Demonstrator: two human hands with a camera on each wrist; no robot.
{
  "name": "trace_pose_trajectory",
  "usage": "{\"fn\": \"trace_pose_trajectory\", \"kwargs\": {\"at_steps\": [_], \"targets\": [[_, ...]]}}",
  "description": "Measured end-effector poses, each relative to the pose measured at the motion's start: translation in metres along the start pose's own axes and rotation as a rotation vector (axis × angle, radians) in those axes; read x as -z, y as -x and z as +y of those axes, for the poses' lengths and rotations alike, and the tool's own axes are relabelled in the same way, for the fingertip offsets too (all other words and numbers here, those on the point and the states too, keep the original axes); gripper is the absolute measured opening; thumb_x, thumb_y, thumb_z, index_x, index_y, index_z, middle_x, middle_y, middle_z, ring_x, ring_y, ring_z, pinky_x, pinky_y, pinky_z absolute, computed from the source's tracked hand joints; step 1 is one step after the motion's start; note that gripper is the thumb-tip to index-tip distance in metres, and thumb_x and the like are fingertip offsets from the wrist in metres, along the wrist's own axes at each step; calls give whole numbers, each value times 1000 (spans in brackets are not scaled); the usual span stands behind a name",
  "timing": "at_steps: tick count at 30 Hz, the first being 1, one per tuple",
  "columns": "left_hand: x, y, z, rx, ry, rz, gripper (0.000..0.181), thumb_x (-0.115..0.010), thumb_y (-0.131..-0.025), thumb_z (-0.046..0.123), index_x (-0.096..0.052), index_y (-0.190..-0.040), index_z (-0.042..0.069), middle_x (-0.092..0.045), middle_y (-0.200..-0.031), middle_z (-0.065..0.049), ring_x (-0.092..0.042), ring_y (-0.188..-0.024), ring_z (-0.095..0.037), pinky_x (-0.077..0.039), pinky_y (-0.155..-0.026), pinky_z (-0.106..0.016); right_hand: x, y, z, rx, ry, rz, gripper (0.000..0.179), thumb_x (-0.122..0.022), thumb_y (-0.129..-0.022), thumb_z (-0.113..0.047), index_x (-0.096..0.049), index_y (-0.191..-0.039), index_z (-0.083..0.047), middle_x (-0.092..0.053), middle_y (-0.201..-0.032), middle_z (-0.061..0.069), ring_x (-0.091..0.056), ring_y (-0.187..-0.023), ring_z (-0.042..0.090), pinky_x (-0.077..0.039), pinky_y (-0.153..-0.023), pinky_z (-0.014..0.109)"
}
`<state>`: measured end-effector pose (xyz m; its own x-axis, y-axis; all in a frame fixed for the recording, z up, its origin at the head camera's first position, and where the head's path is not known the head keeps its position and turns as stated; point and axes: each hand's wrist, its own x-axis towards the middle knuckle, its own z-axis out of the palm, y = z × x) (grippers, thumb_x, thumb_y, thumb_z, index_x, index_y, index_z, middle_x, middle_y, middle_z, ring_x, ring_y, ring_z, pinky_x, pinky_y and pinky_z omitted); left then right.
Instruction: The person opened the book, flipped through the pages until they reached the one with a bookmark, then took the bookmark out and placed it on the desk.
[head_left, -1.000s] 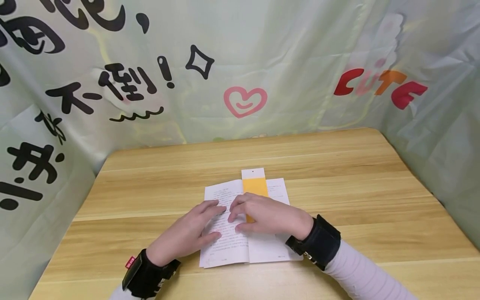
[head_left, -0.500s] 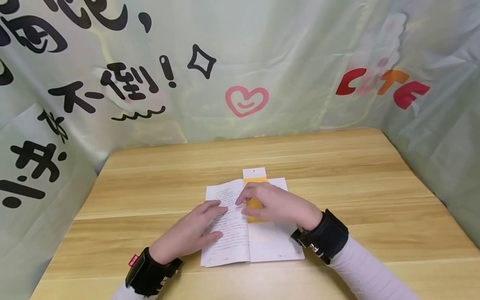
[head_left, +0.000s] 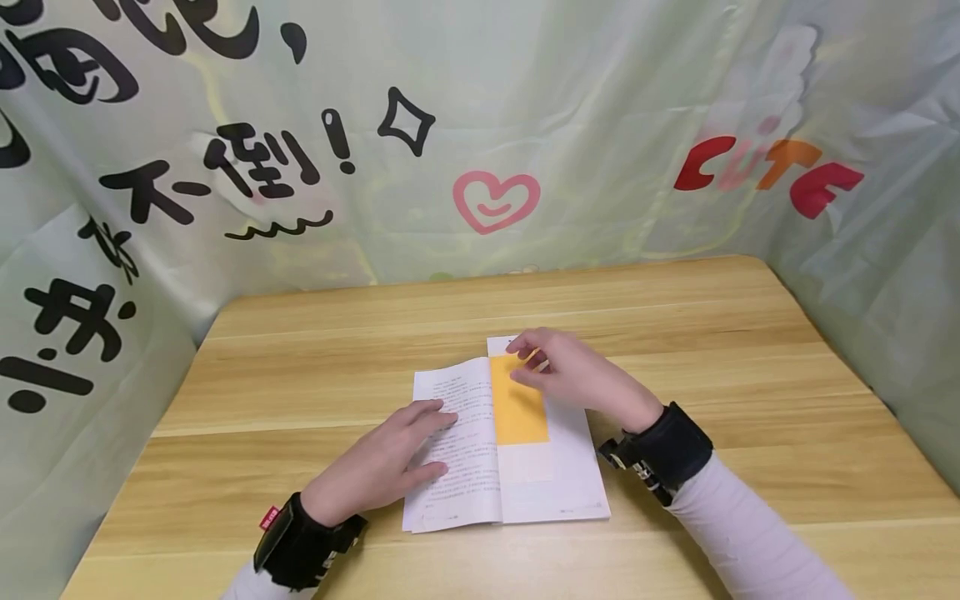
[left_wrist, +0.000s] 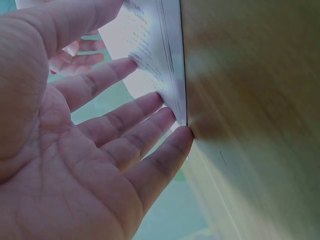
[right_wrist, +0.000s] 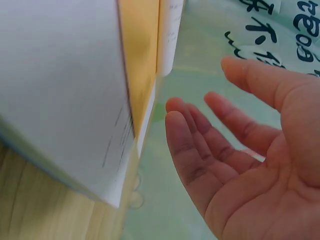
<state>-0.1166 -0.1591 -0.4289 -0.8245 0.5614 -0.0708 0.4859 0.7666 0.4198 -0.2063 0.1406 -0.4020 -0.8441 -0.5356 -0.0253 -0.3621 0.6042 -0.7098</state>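
Observation:
An open book [head_left: 457,483] lies on the wooden table, printed text on its left page. On the right page, along the spine, lies an orange bookmark [head_left: 517,412] with a white top end that sticks out beyond the book's upper edge. My left hand [head_left: 382,462] rests on the left page with spread fingers; in the left wrist view its fingertips [left_wrist: 156,97] lie at the page's outer edge. Over the upper part of the bookmark hovers my right hand [head_left: 573,375], fingers loosely bent, partly hiding it. The right wrist view shows nothing between the right hand's fingers [right_wrist: 182,140].
The wooden table [head_left: 712,350] extends around the book on all sides. A pale curtain [head_left: 600,150] with black lettering, a pink heart and coloured letters hangs behind and beside it. Black bands [head_left: 671,450] circle both wrists.
My right hand has moved up and to the right along the bookmark, from its lower part to its top end, uncovering the orange area. The left hand stays on the left page.

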Motion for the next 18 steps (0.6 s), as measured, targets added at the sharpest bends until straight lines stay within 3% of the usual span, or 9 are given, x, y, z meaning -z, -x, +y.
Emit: {"fn": "trace_pose_trajectory", "kwargs": {"at_steps": [12, 18], "targets": [[-3, 0, -2, -24, -20, 16, 59, -78, -100, 26, -58, -152, 9, -52, -160, -20, -55, -144, -38, -50, -119, -54, 10, -10, 22, -164, 36, 50, 42, -73, -103, -21, -64, -137, 3, -72, -119, 15, -72, -108, 28, -61, -91, 40], [-4, 0, -3, -26, -23, 21, 59, -78, -100, 26, -58, -153, 10, -52, -160, -20, -55, -144, -38, -50, -119, -55, 15, -15, 29, -201, 76, 55, 43, -72, -104, -23, -66, -136, 4, -74, -117, 17, -70, -104, 27, -59, -90, 40]]}}
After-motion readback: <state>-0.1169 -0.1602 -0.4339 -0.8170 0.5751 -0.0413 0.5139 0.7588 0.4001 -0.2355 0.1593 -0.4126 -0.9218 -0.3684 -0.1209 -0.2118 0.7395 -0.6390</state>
